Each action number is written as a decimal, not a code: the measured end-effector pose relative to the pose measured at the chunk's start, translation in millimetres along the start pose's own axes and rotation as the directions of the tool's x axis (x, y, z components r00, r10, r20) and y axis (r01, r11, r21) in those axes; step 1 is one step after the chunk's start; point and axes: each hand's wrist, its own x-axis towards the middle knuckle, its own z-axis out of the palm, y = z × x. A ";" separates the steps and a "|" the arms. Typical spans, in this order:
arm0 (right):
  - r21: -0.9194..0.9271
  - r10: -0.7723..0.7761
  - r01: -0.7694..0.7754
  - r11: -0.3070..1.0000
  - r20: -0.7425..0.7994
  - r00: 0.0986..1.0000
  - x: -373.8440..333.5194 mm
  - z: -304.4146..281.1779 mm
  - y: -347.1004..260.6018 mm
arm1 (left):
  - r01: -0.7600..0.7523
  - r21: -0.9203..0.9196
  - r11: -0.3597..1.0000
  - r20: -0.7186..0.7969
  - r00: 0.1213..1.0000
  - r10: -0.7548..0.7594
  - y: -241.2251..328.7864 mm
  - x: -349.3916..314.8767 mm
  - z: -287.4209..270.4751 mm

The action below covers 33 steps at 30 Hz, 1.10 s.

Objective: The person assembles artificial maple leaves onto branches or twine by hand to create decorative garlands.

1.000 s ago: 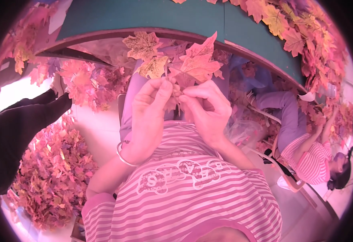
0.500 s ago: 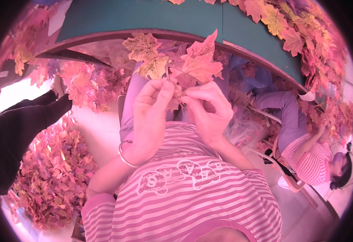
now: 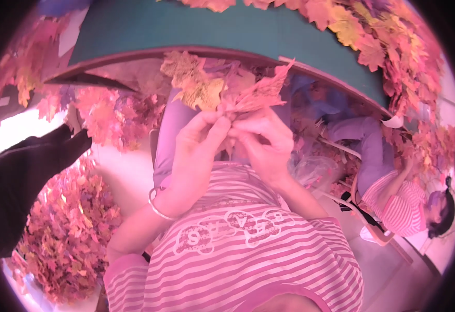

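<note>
In front of my lap, both hands meet at the stems of a small spray of artificial maple leaves. My left hand is closed, thumb and forefinger pinching the stems at the base of the leaves. Right beside it, my right hand is closed in a pinch at the same stem joint, fingertips touching the left ones. A yellow leaf fans out on the left side of the spray and a pink-orange one on the right. The exact stem ends are hidden behind my fingertips.
A green-topped table curves ahead, with leaf garlands along its far right. On the floor to the left lies a large leaf heap. Another person sits at the right; a dark-clothed person's arm or leg enters from the left.
My hands have drawn slightly closer together and lower. The leaf spray has tilted, so the right leaf now shows more edge-on. The seated person at the right has shifted an arm slightly.
</note>
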 end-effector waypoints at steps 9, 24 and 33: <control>-0.021 -0.057 0.060 0.998 0.133 0.990 23.2 -18.5 6.5 | 0.163 0.057 0.985 -0.049 0.986 -0.160 5.6 7.3 -1.1; -0.881 -0.475 0.245 0.404 0.027 0.880 182.8 -305.8 33.7 | 0.077 0.126 0.989 -0.001 0.997 -0.077 -19.4 -4.6 -53.2; -0.649 0.328 -0.239 0.722 0.017 0.945 190.8 -328.7 -41.8 | 0.001 0.390 0.921 0.096 0.995 -0.041 12.1 -1.4 -4.7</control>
